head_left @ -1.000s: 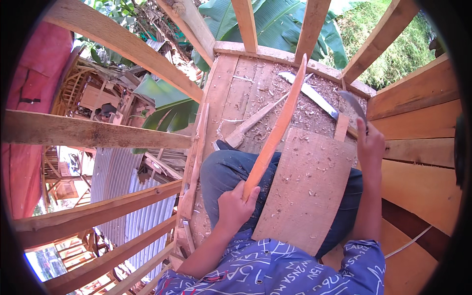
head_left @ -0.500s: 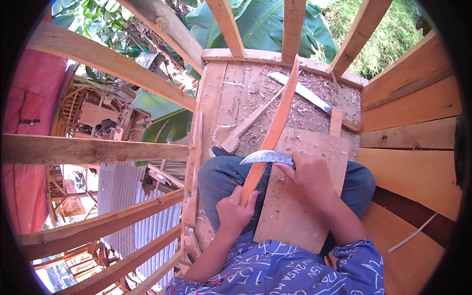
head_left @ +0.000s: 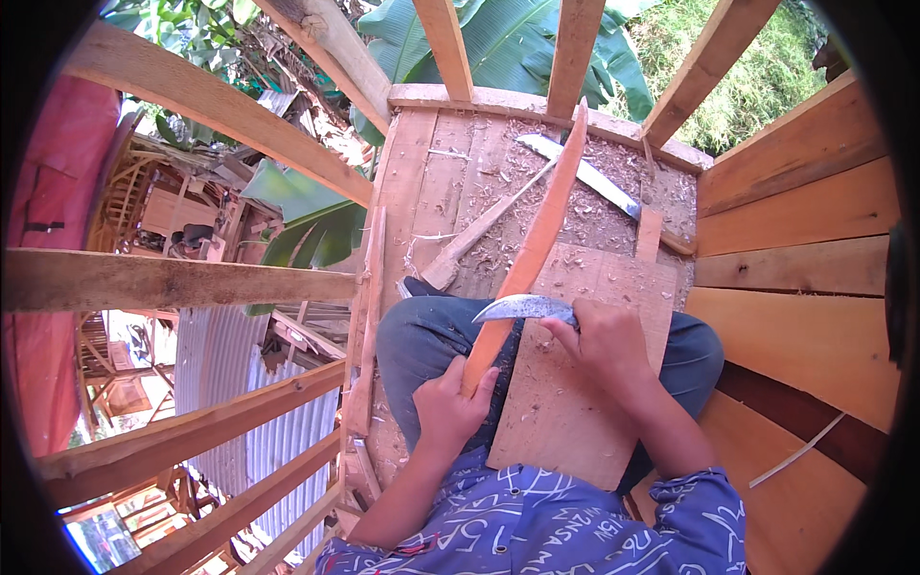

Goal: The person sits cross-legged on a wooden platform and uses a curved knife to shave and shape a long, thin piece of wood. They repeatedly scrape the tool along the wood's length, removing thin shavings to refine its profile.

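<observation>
The left hand (head_left: 450, 404) gripped the near end of a stick (head_left: 540, 240); the right hand (head_left: 610, 337) clutched a knife (head_left: 529, 307) over it. A machete (head_left: 599, 184) lay near the floor (head_left: 408, 153)'s far-right corner.

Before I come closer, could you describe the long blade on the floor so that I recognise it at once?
Find the plank floor beyond the board on the person's lap. Among its wood shavings lies a long pale blade, slanting down to the right, partly behind the orange-brown carved stick. Unlike the short curved knife in the right hand, it is nearly straight.
</observation>
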A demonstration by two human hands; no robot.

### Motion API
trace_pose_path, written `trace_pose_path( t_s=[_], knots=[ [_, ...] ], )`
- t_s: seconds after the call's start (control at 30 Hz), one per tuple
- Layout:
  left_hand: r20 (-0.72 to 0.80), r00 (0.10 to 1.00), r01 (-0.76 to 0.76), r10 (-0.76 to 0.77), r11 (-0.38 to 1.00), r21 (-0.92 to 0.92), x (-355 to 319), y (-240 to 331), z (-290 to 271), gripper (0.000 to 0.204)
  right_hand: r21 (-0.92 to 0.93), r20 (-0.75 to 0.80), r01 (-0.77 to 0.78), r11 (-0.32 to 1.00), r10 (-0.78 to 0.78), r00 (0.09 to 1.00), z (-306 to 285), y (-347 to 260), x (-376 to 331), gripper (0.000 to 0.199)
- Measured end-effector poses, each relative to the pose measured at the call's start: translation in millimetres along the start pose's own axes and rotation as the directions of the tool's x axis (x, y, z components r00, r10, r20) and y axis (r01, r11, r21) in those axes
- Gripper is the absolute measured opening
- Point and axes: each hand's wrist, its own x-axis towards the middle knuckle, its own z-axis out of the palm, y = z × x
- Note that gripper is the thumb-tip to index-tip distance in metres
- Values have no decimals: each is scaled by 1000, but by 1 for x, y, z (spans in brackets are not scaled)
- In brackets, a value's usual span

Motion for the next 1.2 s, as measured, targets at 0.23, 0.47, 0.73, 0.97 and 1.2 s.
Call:
trace_pose_path(
  t_s=[0.23,0.47,0.73,0.97,1.2],
  knots=[
    [61,992,114,-109,989,-98,8,3,-2,35,-74,-192,-5,997,-9,981,7,9,30,58],
    [126,984,143,-125,979,-143,8,3,-9,31,200,-356,-449,871,491,795,-33,77,49,54],
    [142,980,158,-139,980,-125,8,4,-6,34,-10,-9,32,999,-32,999,6,-5,8,53],
    [137,982,146,-133,985,-89,11,0,-10,34,-33,-259,-198,980,183,948,7,14,49,60],
    [161,976,169,-144,974,-150,13,7,-10,33,99,-400,-463,881,461,792,-57,111,33,61]
  ],
)
